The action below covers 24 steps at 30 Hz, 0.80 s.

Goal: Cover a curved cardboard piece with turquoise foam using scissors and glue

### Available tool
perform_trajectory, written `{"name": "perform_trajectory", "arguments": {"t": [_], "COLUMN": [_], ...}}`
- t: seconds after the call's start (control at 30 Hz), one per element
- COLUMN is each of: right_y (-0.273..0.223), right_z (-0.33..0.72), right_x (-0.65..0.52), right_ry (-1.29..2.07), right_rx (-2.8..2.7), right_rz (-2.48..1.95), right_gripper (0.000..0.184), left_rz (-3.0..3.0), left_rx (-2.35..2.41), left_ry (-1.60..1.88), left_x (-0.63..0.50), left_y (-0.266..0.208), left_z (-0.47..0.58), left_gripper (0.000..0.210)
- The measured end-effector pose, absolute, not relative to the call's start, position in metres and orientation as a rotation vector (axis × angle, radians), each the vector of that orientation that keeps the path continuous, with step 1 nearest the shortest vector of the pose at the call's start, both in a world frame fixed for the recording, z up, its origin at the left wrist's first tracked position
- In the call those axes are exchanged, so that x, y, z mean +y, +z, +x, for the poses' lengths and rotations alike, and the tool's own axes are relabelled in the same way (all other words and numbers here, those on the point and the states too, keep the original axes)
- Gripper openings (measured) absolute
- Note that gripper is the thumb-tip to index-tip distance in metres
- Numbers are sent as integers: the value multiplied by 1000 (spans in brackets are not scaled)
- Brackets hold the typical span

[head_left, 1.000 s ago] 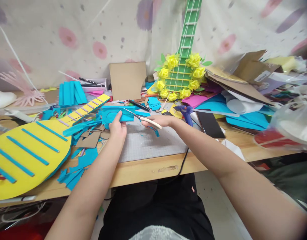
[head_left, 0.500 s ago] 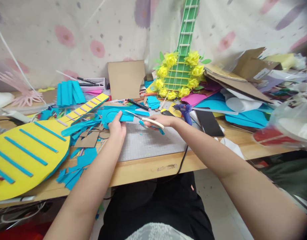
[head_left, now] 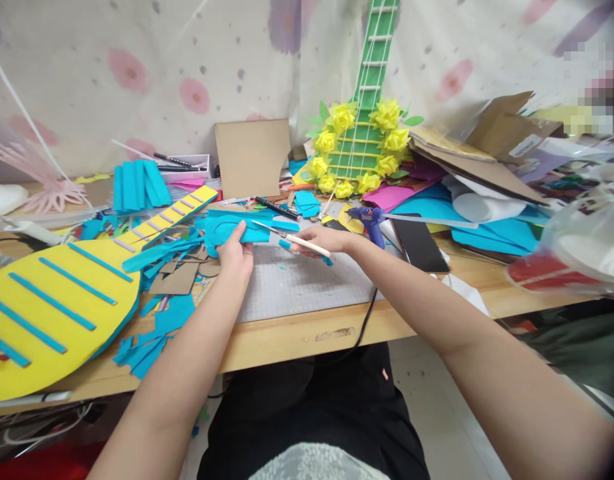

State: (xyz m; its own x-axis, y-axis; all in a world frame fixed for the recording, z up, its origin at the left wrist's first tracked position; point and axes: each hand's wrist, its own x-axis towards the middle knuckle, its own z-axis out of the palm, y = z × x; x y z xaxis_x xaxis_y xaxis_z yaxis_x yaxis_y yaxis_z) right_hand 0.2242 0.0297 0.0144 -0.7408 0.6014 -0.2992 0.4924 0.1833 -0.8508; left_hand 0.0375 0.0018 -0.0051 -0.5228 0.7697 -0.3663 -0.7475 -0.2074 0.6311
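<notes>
My left hand pinches a piece of blue paper above the grey cutting mat, its thumb on top of the sheet. In my right hand is a pair of scissors with pale handles. The blades point left, towards the blue paper near my left thumb. A small blue strip shows under my right hand, just below the scissors. To the left lies a yellow paper guitar with blue strips across its body. Blue paper scraps and cardboard bits lie beside my left forearm.
A green paper guitar ringed with yellow flowers stands at the back. Right of the mat are a blue glue gun, a black phone-like slab and a clear plastic tub. A cardboard piece stands behind the mat.
The scissors have shifted very slightly in my right hand, their handles looking closer together. My left hand keeps its hold on the blue paper in nearly the same place.
</notes>
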Motion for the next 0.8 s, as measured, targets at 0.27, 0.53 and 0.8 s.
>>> {"name": "perform_trajectory", "arguments": {"t": [0.27, 0.53, 0.8], "right_y": [13, 8, 10], "right_z": [227, 223, 224], "right_x": [30, 38, 33], "right_ry": [1640, 1578, 1650], "right_rx": [-2342, -2401, -2359], "right_rz": [-1054, -928, -884], "right_gripper": [41, 44, 45], "left_rz": [30, 100, 91], "left_rx": [964, 979, 987], "left_ry": [1868, 1870, 1857], "left_x": [1, 2, 3], "left_y": [-3, -11, -11], "left_z": [39, 43, 43], "left_gripper": [24, 23, 23]}}
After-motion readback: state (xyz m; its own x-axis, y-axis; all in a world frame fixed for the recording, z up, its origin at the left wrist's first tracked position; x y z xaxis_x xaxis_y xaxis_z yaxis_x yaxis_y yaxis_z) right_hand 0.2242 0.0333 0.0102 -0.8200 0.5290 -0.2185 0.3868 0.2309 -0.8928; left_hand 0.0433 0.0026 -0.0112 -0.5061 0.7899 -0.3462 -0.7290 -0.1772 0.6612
